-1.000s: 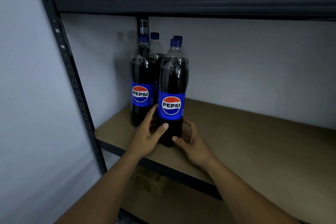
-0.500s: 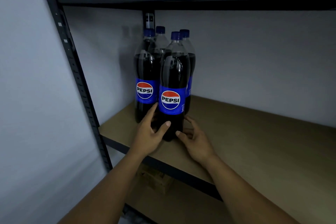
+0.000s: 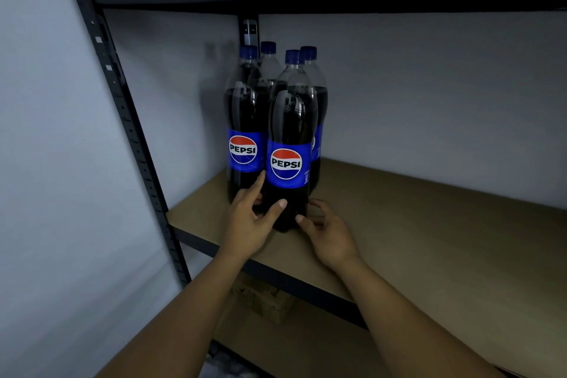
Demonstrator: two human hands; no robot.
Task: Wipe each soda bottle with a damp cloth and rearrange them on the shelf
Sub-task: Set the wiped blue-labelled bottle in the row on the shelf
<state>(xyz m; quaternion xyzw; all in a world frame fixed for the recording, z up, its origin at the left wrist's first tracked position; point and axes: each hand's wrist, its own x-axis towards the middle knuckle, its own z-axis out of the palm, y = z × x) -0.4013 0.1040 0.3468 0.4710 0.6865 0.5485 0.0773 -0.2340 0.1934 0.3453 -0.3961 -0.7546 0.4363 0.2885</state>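
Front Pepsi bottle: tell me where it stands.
Head view: the front Pepsi bottle stands on the shelf at left, before three other bottles, between the left hand and right hand.

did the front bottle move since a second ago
Yes, a little: the front bottle has slid left toward the left bottle, closing the gap between their labels.

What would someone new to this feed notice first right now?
Four dark soda bottles with blue caps and labels stand bunched at the left end of the brown shelf board, near the back corner. Both hands are at the base of the front bottle: the left hand wraps its left side, and the right hand sits at its right with the thumb tip touching. No cloth shows.
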